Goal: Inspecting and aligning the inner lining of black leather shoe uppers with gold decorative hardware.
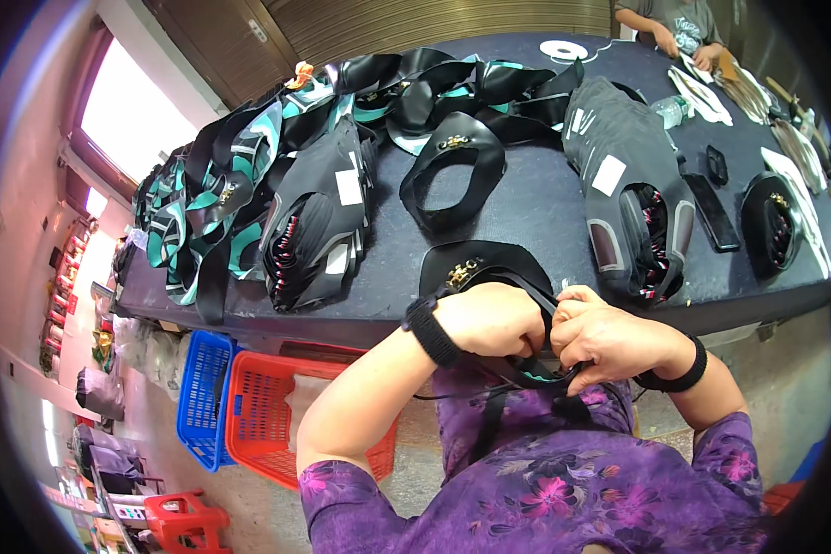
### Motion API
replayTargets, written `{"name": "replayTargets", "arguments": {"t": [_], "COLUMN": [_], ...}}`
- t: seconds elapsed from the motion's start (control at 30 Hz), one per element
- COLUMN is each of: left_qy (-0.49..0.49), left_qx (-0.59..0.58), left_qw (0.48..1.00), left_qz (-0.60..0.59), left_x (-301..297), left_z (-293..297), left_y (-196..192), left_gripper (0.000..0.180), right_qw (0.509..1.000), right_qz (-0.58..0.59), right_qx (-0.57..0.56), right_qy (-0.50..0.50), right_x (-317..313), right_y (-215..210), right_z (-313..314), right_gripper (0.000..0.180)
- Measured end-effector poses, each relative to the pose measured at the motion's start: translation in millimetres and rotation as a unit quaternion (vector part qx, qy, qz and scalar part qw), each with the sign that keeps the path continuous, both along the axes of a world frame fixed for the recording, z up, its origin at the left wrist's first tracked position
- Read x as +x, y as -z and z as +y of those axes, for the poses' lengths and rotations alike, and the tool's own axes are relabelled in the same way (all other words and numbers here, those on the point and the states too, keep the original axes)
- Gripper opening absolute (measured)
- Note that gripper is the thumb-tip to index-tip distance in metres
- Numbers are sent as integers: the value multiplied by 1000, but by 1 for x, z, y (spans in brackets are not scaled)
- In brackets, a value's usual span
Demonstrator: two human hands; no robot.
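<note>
At the table's near edge, both hands work on a black curved piece (500, 251) of smooth material with a gold metal fitting and some teal on its underside. My left hand (500, 319) is closed on its near part, fingers curled under. My right hand (609, 334) pinches its right edge, close beside the left. The fingertips partly hide the spot being held. Just beyond lies a similar black piece (455, 175) in a ring shape, also with a gold fitting. Each wrist wears a black band.
On the dark table (517, 203) lie a heap of black and teal pieces (222, 185), two dark stacks (319, 217) (619, 175), a phone (714, 214) and a plastic bottle (671, 111). Red (258, 420) and blue baskets (205, 388) stand below left. Another person's hands (688, 48) work far right.
</note>
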State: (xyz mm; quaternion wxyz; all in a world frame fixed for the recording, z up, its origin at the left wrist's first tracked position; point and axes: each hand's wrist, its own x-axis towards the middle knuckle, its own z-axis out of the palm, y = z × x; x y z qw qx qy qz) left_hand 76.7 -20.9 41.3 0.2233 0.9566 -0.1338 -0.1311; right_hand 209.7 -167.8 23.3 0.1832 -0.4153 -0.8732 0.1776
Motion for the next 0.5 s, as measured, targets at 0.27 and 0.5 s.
{"name": "replayTargets", "arguments": {"t": [0.27, 0.5], "left_qy": [-19, -153], "left_qx": [-106, -202], "left_qw": [994, 961], "left_qz": [4, -114], "left_x": [15, 17], "left_z": [-5, -12], "left_y": [26, 59], "left_gripper": [15, 10], "right_qw": [997, 992], "right_qz": [73, 116], "right_qx": [-11, 19], "right_qy": [20, 35], "right_x": [12, 14], "right_y": [13, 16], "right_z": [-7, -9], "right_gripper": [29, 31]}}
